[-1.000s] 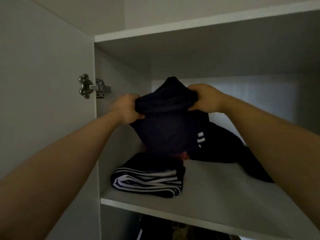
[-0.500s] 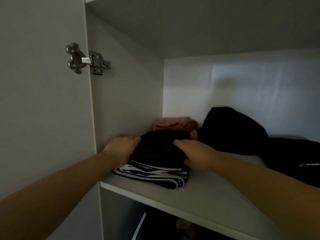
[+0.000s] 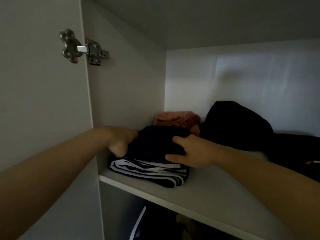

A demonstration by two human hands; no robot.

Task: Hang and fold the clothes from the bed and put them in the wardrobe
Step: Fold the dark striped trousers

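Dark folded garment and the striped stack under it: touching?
Touching. The head view shows the dark folded garment lying directly on the striped stack, no gap, left hand and right hand holding its sides.

Fingers of the left hand [image 3: 121, 141] hide behind the dark garment [image 3: 155, 144]; the black heap [image 3: 242, 125] is cropped.

A steel hinge [image 3: 83, 49] is fixed high on the left. Farther back, a folded salmon-pink cloth [image 3: 174, 117] lies just beside a heaped black garment [image 3: 237, 122].
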